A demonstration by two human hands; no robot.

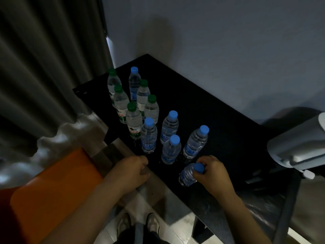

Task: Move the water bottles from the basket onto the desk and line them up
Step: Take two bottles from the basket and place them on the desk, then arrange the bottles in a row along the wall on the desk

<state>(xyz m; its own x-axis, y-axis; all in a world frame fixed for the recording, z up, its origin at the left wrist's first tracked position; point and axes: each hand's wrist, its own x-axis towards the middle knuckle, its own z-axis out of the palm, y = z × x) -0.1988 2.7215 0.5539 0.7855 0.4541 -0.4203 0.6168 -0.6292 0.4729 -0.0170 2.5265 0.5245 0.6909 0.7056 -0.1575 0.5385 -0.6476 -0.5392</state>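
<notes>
Several clear water bottles stand on the black desk point(219, 124) in two rough rows. The far ones carry green caps point(152, 98), apart from one blue-capped bottle at the back point(134, 81). The near ones carry blue caps point(173, 114). My right hand point(213, 171) grips the neck and blue cap of the nearest bottle point(188, 175), which stands at the desk's front edge. My left hand point(133, 169) rests at the desk's near-left edge with its fingers curled; whether it holds anything I cannot tell. No basket is in view.
A grey curtain point(44, 67) hangs at the left. An orange surface point(52, 187) lies below my left arm. A grey and white object point(299, 147) sits at the desk's right end. My shoes point(139, 224) show on the pale floor.
</notes>
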